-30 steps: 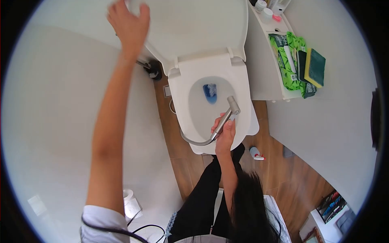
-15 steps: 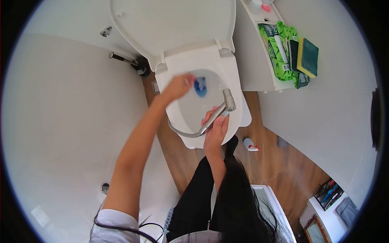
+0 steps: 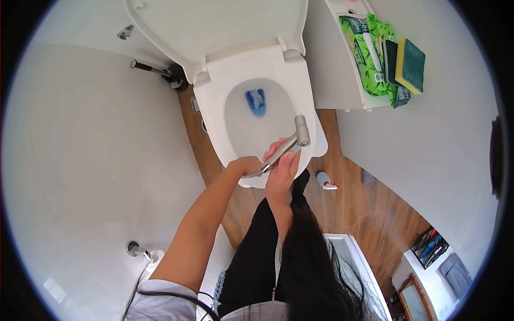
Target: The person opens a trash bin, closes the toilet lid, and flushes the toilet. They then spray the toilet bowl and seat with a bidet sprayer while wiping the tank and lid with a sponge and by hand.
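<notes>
My right hand (image 3: pixel 282 174) is wrapped around the handle of a brushed-metal bidet sprayer (image 3: pixel 284 151), its head tilted up to the right over the toilet seat. At the lower end of the handle, my left hand (image 3: pixel 246 165) closes around the sprayer's hose (image 3: pixel 254 174); its fingertips are hidden. Below the sprayer lies the open toilet bowl (image 3: pixel 241 115), with blue water and some whitish foam or paper (image 3: pixel 257 98) at the bottom. The raised lid (image 3: pixel 235 27) leans back behind the bowl.
A toilet brush (image 3: pixel 174 76) stands left of the toilet. On the right ledge lie green wipes packs (image 3: pixel 364 59) and a yellow-green sponge (image 3: pixel 410 67). A spray bottle (image 3: pixel 324 180) sits on the wooden floor. A paper holder (image 3: pixel 139 250) juts from the left wall.
My left hand has come down from above the bowl, back toward me, onto the hose by the handle. My right hand keeps the sprayer, and the view has shifted slightly.
</notes>
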The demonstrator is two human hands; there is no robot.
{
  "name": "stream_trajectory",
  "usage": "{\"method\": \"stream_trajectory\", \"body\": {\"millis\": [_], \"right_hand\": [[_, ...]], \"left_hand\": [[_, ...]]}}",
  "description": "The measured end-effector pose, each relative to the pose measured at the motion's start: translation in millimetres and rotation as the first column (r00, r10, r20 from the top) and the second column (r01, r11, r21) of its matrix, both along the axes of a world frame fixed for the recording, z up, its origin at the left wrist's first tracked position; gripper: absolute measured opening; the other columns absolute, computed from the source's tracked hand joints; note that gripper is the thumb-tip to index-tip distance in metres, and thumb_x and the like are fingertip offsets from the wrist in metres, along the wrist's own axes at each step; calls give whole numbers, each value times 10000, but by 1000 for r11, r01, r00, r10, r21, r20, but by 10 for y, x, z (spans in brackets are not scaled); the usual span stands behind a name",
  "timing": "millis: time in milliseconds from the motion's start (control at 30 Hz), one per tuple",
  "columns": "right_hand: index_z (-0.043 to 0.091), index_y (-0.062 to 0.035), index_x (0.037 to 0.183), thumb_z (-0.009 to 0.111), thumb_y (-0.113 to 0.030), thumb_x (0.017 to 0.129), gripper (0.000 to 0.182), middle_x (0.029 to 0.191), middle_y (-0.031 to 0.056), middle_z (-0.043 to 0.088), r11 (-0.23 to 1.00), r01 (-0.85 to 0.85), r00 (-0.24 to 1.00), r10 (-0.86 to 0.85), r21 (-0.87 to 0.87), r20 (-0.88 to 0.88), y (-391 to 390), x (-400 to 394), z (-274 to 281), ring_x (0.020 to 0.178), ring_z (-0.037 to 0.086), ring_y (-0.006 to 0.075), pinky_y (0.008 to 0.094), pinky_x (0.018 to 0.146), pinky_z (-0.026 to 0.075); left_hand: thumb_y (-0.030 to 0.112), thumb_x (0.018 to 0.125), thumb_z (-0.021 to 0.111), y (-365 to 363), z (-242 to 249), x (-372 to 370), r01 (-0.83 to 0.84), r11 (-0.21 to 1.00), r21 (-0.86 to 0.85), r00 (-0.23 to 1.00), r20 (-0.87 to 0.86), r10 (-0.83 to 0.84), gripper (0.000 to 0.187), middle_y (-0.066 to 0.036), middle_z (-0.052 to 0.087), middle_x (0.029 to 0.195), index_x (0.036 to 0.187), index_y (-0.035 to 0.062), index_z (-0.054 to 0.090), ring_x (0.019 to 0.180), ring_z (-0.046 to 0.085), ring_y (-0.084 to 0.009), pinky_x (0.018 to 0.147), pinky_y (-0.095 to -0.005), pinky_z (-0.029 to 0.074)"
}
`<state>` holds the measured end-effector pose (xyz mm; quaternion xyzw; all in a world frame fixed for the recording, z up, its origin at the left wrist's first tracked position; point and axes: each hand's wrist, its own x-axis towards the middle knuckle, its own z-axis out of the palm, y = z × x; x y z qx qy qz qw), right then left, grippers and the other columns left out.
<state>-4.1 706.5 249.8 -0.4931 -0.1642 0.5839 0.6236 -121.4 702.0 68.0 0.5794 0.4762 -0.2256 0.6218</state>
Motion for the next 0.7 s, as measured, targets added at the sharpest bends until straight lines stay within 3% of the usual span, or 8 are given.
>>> {"method": "stream_trajectory", "body": {"millis": [33,167,233,433,567,633,700], "right_hand": [[385,-22,1111,366,-405,954,414,834,85,466,999,19,1000,-20,29,21,43,1,7,698,474,146,290,661,424],[386,-19,1117,371,-399,952,415,840,93,462,996,70,997,-72,53,32,-16,20,-16,727,471,149,297,677,423],[387,-19,1119,372,-396,952,412,841,94,462,993,72,997,-74,89,14,-55,51,-58,730,470,149,297,677,423],[387,-21,1124,374,-391,952,409,844,96,461,991,55,998,-56,122,5,-97,66,-36,731,464,150,296,670,421],[387,-21,1122,378,-397,950,413,848,99,460,991,82,997,-82,109,-3,0,58,6,728,462,152,295,664,416],[385,-22,1124,377,-395,951,411,850,99,461,989,78,997,-78,122,-2,-9,66,-2,728,464,154,299,668,417],[383,-23,1127,376,-393,952,409,851,99,461,988,73,997,-74,136,2,-34,80,-8,729,465,157,303,673,418]], "left_hand": [[319,689,669,-19,-108,-20,-42,995,-86,999,-28,40,421,-199,632,1013,973,9,647,944,605,-324,827,-400,453],[348,668,679,-74,-266,-27,-21,996,-89,998,53,26,462,-196,637,993,983,11,647,933,608,-319,816,-401,456],[350,642,690,-2,-20,61,-3,995,-96,998,-66,-3,492,-199,638,990,985,0,644,933,610,-320,819,-408,455],[339,649,685,53,216,143,68,998,0,986,-154,-67,489,-201,637,1001,994,-4,642,928,612,-326,809,-411,461],[336,647,687,-111,-412,1,28,994,-104,999,-41,-32,492,-200,637,998,997,-6,642,921,613,-330,795,-407,468],[334,635,702,-212,-777,-32,-74,968,-241,996,37,86,505,-199,637,1000,1005,-5,641,913,615,-332,783,-407,471],[334,628,711,-201,-789,-15,22,978,-206,999,51,-12,508,-193,634,1015,1012,10,643,923,612,-332,791,-409,472]]}}
